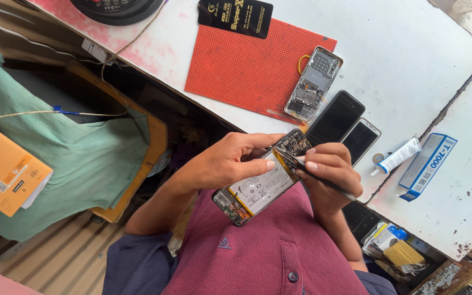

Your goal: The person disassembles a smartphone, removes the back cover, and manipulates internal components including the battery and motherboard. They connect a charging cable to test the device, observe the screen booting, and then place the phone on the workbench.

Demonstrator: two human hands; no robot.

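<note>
My left hand (228,160) grips an opened phone (258,183) with its back cover off, so the white battery and circuit boards show. The thumb lies across the battery. My right hand (328,173) pinches a thin dark tool (323,180), tweezers or a pry stick, whose tip touches the upper part of the phone near the top board. Both hands are held over my lap, above a maroon shirt, just in front of the table edge.
On the white table (411,49) lie a red perforated mat (247,68), a second opened phone frame (313,83), two dark-screened phones (337,117), a white glue tube (397,157) and its blue-white box (427,166). A green cloth (55,142) and an orange box (4,169) sit at left.
</note>
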